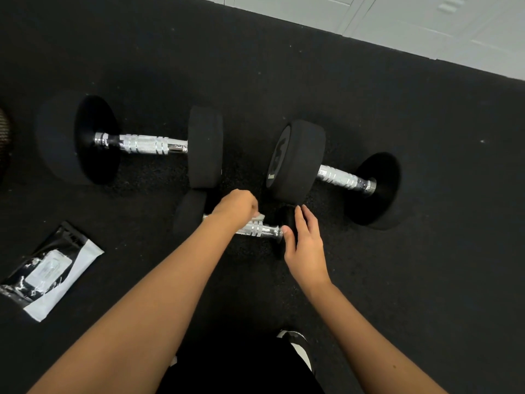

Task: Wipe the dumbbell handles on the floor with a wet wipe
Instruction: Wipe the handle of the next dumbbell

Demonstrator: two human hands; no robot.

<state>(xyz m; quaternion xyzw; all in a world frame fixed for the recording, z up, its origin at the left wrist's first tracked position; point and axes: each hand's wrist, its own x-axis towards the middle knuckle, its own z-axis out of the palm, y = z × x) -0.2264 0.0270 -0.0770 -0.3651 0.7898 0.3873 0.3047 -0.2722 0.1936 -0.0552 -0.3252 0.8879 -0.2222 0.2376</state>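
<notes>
Three black dumbbells with chrome handles lie on the black rubber floor. The small dumbbell (262, 230) lies nearest me. My left hand (237, 207) is closed over its handle, with a bit of white wet wipe (260, 215) showing under the fingers. My right hand (305, 245) rests flat on the small dumbbell's right head, fingers apart. The large left dumbbell (147, 143) and the large right dumbbell (341, 177) lie farther away, untouched.
A black and white wet wipe pack (48, 271) lies on the floor at the left. A white wall or locker base (412, 24) runs along the top right. My shoe (298, 345) shows at the bottom, and a dark round object (4, 137) sits at the left edge.
</notes>
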